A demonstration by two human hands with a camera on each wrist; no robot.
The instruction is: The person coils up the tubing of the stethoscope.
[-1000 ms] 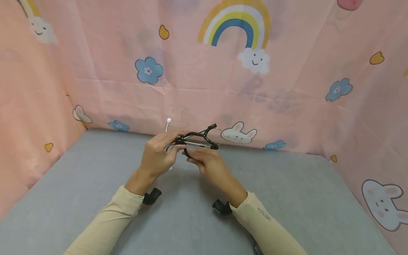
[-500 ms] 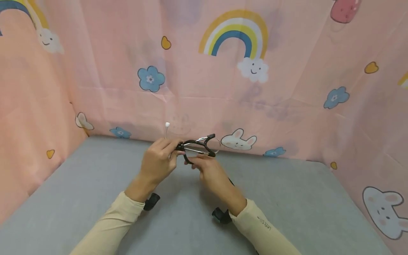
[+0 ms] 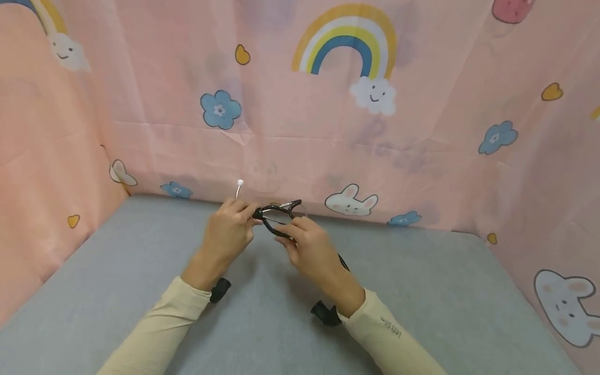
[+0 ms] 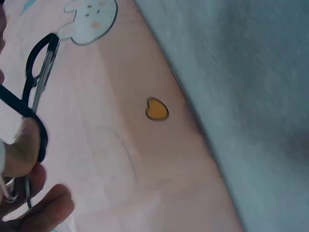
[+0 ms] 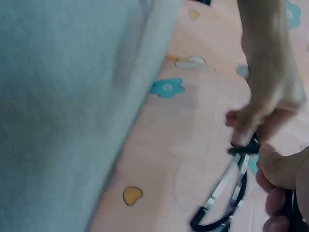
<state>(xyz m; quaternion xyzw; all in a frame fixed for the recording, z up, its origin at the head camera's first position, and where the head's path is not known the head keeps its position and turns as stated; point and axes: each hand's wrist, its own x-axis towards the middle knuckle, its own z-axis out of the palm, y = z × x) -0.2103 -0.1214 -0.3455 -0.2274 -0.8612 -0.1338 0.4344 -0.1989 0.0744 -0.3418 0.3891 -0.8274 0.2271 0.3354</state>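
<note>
A black stethoscope is held up in both hands over the table. In the head view my left hand grips the bundled part, where black tubing wraps round the metal ear tubes. A white ear tip sticks up above that hand. My right hand pinches a curved strand of the black tubing between thumb and fingers, covering part of the forked end. In the right wrist view this strand runs across to the left hand. The chest piece does not show.
A grey cloth-topped table lies beneath the hands. Pink printed curtain stands close behind its back edge and along both sides. Black wrist mounts hang under the forearms.
The stethoscope and left hand have shifted slightly left. My right hand has risen against the forked end, and the strand from it to the bundle now stretches longer.
</note>
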